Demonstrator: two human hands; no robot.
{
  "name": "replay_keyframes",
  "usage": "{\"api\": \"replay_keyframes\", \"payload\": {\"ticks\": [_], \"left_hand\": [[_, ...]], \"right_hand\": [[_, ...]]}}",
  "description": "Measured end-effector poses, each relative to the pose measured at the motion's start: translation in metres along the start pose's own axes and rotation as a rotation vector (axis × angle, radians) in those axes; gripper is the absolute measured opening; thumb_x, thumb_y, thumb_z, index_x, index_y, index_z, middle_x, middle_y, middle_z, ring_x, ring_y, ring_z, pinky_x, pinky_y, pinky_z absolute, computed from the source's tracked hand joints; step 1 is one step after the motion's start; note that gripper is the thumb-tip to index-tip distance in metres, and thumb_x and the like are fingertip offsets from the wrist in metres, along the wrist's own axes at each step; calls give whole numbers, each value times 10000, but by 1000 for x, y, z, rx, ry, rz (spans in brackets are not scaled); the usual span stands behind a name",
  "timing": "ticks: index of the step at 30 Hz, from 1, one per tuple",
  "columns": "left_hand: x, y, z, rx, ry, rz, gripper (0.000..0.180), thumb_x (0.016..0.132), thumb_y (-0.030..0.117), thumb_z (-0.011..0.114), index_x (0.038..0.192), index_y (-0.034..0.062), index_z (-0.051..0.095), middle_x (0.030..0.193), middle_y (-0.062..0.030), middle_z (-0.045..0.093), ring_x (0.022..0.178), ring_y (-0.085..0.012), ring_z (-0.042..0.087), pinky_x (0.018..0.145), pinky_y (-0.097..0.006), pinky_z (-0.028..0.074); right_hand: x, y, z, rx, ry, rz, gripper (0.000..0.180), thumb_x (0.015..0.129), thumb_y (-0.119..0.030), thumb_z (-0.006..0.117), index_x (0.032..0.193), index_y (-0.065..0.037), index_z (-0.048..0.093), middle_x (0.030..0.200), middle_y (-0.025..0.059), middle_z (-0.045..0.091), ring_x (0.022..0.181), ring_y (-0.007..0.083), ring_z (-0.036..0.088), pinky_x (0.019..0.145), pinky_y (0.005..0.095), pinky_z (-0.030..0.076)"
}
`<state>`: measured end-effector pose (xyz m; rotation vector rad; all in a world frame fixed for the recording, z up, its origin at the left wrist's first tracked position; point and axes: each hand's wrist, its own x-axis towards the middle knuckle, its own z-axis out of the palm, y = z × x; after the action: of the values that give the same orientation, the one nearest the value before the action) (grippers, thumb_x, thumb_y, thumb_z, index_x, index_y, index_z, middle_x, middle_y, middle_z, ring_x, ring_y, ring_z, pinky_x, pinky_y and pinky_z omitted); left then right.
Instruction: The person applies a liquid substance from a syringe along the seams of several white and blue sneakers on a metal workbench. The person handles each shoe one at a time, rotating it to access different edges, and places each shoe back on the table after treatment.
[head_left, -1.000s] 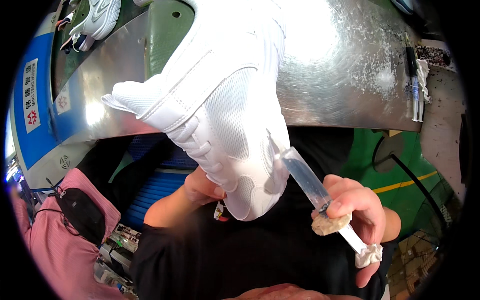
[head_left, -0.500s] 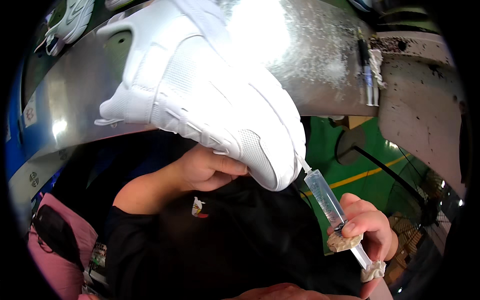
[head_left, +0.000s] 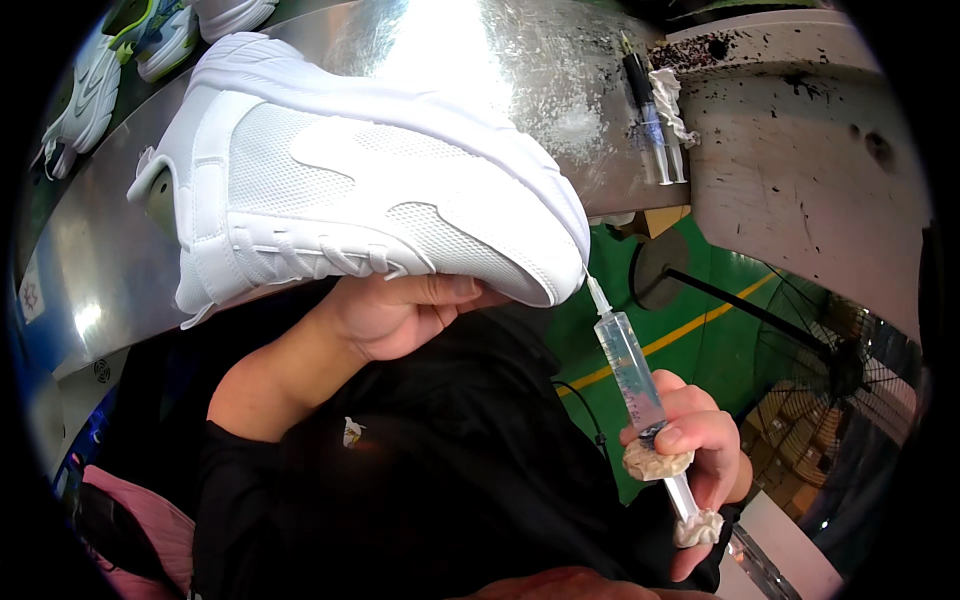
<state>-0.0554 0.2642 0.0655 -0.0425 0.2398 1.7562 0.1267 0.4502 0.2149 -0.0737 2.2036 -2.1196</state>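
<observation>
A white sneaker (head_left: 370, 190) with mesh panels is held on its side, laces toward me and sole facing away. My left hand (head_left: 400, 310) grips it from below near the toe and laces; part of the fingers is hidden behind the shoe. In my right hand (head_left: 695, 440) is a clear plastic syringe (head_left: 627, 365) with wrapped, lumpy material around its flange and plunger end. My fingers are closed round the barrel's lower part, the thumb end by the plunger. The syringe's narrow tip points up at the sole edge of the toe, touching or very close to it.
A worn metal worktable (head_left: 560, 70) lies beyond the shoe. Pens and syringe-like tubes (head_left: 650, 120) rest at its right end beside a stained pale panel (head_left: 800, 160). More sneakers (head_left: 85, 105) stand at the far left. A black fan (head_left: 830, 360) stands over the green floor at right.
The sneaker has turned so more of its side and sole edge show, and it sits further left in view. The syringe has stayed at the toe, following along.
</observation>
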Motion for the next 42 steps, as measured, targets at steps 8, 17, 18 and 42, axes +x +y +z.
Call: {"api": "replay_keyframes", "payload": {"ticks": [8,17,18,42], "left_hand": [[16,3,9,-9,-2,36,362,855,-23,578,1211,16,528,1189,-121,586,1140,-260,545,1000,-416,438],[21,5,24,-27,71,60,318,881,45,591,1193,32,532,1121,-92,612,1022,-202,610,846,-326,553],[21,6,27,-36,64,59,324,884,54,590,1201,31,526,1123,-95,611,1029,-204,609,832,-316,558],[-95,2,12,63,283,184,684,729,180,673,1330,-17,413,1270,-190,523,1159,-369,518,1020,-481,385]], "right_hand": [[3,28,21,-79,179,-196,903,575,-618,784,1169,-3,497,988,120,521,796,217,471,656,315,324],[22,45,37,-479,214,-370,738,669,-552,748,1102,-3,511,905,135,536,619,218,455,519,312,349],[22,49,41,-504,233,-393,725,686,-547,738,1109,-6,505,909,132,533,621,218,457,516,310,357],[49,106,1,-778,436,-491,876,581,-571,801,1210,-89,428,1080,155,469,912,307,499,754,403,416]]}}
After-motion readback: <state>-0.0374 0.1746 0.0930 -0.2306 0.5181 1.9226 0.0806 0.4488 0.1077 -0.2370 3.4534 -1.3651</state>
